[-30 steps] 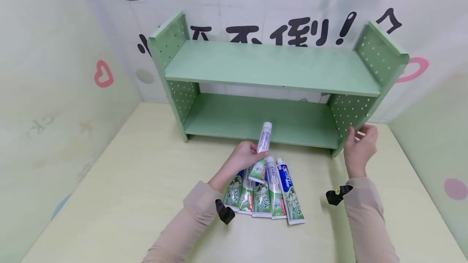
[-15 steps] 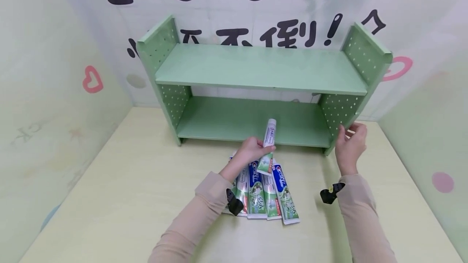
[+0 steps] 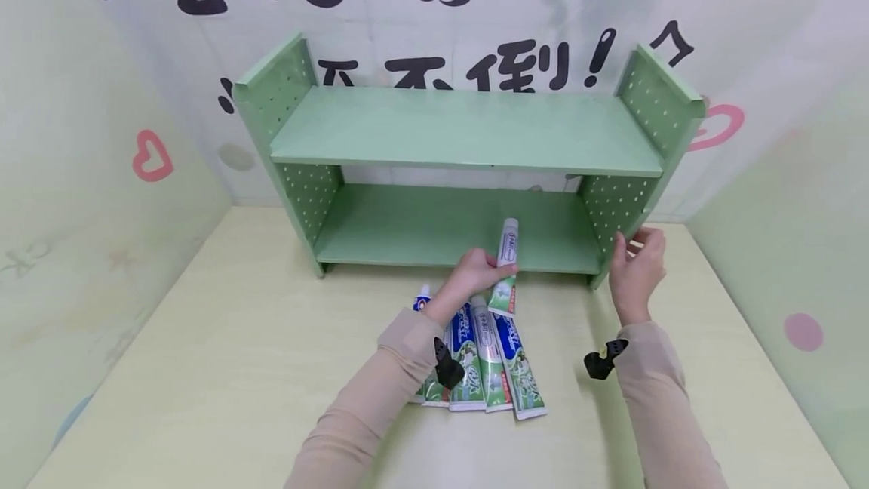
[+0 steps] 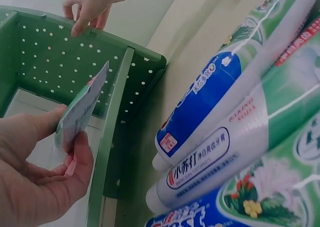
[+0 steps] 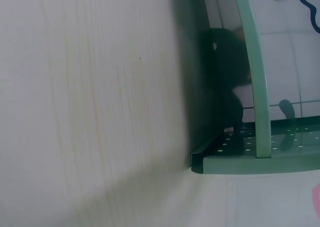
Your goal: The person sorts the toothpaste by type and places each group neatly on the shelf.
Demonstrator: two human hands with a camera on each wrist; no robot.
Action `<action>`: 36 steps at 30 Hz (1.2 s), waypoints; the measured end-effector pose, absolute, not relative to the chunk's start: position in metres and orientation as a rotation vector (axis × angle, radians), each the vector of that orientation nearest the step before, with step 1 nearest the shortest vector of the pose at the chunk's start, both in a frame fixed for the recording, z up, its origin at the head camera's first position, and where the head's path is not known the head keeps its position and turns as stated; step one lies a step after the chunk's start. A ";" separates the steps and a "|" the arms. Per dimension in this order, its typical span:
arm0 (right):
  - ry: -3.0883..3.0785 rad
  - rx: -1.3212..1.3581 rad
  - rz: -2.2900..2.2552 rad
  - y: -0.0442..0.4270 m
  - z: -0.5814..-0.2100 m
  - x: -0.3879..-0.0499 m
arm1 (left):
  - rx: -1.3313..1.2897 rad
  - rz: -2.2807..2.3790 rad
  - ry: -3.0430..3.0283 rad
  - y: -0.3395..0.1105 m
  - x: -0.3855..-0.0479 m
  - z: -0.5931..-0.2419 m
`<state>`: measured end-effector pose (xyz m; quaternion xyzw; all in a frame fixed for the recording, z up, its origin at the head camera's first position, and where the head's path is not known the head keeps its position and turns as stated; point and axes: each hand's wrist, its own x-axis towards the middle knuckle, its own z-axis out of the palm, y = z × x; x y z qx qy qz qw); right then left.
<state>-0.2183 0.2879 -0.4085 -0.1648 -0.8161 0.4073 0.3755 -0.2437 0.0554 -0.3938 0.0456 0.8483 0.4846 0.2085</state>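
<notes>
My left hand (image 3: 475, 272) pinches a white-and-green toothpaste tube (image 3: 508, 247) between thumb and fingers, cap up and slightly tilted. In the head view the tube overlaps the front edge of the green shelf's lower board (image 3: 400, 225). The left wrist view shows the flat crimped end of this tube (image 4: 82, 107) pointing at the camera. At the shelf's right side panel (image 3: 614, 210), my right hand (image 3: 637, 278) grips the front edge, thumb on the inner side. Several more toothpaste tubes (image 3: 519, 368) lie fanned on the table below, partly hidden by my left forearm.
The two-tier shelf has a bare upper board (image 3: 468, 127) and dotted side panels. It stands on a pale wooden table (image 3: 224, 368) against a wall (image 3: 380, 36) with large black lettering. A black wrist camera (image 3: 448, 364) sits on my left sleeve, another (image 3: 604, 359) on the right.
My left hand has carried the tube forward and to the right, closer to the lower board. The right hand stays at the side panel. The head view has swung slightly right.
</notes>
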 end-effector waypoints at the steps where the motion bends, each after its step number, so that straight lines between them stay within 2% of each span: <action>1: -2.086 -0.421 1.041 0.288 -0.409 -0.218 | 0.128 1.349 2.357 0.058 -0.245 -0.394; 16: -2.064 -0.439 1.042 0.296 -0.408 -0.221 | 0.176 1.477 2.251 0.101 -0.268 -0.393; 36: -2.039 -0.420 1.049 0.288 -0.412 -0.223 | 0.141 1.551 2.243 0.125 -0.298 -0.399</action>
